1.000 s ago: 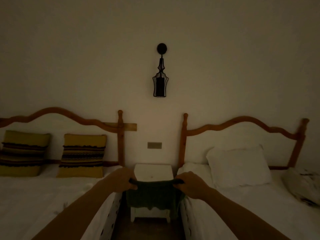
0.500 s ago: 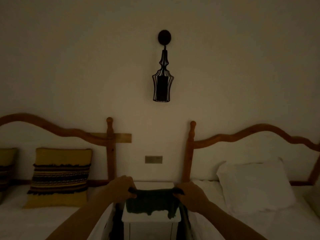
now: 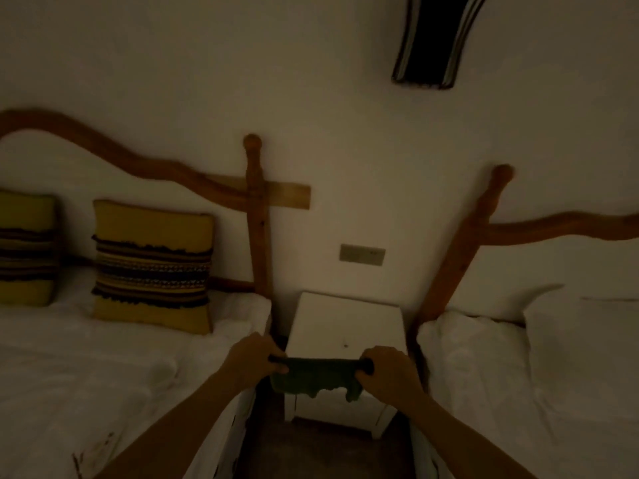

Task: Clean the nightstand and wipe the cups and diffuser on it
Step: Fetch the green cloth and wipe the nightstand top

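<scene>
Presently, as I read the head view:

Left hand (image 3: 254,363): fingers curled round the left end of a dark green cloth (image 3: 316,376), gripping it.

Right hand (image 3: 387,373): fingers likewise curled round the cloth's right end, gripping it.

Cloth: stretched taut between my two hands, its upper edge level, its ragged lower edge hanging down over the front edge of the nightstand (image 3: 345,326).

Nightstand: white, small, square-topped, set against the wall between two beds; its top shows bare apart from a small dark speck near the front. I see its front legs below the cloth.

Left bed (image 3: 103,368): white cover, wooden headboard (image 3: 254,216), two yellow striped cushions (image 3: 152,267) leaning upright at its head.

Right bed (image 3: 501,385): white cover, white pillow (image 3: 584,337), wooden headboard post tilted in this wide view.

Wall: pale; a switch plate (image 3: 362,254) above the nightstand; a dark wire lamp (image 3: 432,43) near the top edge, blurred.

Lighting dim throughout.
</scene>
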Available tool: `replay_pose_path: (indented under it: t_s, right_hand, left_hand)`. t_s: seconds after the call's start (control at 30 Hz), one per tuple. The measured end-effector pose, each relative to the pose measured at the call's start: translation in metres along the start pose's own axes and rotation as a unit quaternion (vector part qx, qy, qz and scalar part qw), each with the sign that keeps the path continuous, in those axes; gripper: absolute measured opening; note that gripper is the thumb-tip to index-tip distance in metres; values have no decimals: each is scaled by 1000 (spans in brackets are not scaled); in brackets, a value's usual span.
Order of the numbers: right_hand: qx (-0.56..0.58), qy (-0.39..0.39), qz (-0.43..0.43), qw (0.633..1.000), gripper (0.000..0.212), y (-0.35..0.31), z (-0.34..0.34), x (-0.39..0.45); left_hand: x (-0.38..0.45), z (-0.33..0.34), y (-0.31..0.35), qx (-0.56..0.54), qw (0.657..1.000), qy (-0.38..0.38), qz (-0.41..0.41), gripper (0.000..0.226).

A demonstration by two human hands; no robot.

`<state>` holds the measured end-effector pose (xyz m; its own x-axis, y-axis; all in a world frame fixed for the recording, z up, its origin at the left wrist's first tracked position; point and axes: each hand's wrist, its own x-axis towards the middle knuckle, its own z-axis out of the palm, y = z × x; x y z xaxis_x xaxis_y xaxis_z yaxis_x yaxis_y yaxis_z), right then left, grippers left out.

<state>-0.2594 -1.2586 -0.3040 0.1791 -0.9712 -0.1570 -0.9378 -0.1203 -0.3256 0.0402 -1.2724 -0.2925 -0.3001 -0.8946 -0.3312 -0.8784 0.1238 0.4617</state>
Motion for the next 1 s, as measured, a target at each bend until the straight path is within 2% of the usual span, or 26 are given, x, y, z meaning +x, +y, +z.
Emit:
replay_pose_path:
  t_s: [0.2, 0.4, 0.63, 0.83, 1.0]
  right_hand:
    - [-73, -67, -29, 995, 36, 22, 73, 81]
    - [-78, -169, -6, 982, 38, 53, 143, 121]
    - [-65, -212, 41, 974, 36, 79, 197, 151]
    - [-56, -161, 51, 984, 34, 103, 266, 227]
    - [-42, -62, 103, 992, 30, 106, 302, 282]
  left_hand:
    - [78, 48, -59, -67, 997, -23, -39, 27]
    - [123, 106, -99, -104, 987, -81, -89, 32]
    - [184, 143, -141, -112, 978, -141, -109, 26]
    - [268, 172, -198, -158, 977, -108, -93, 30]
    - [321, 187, -231, -198, 974, -59, -89, 21]
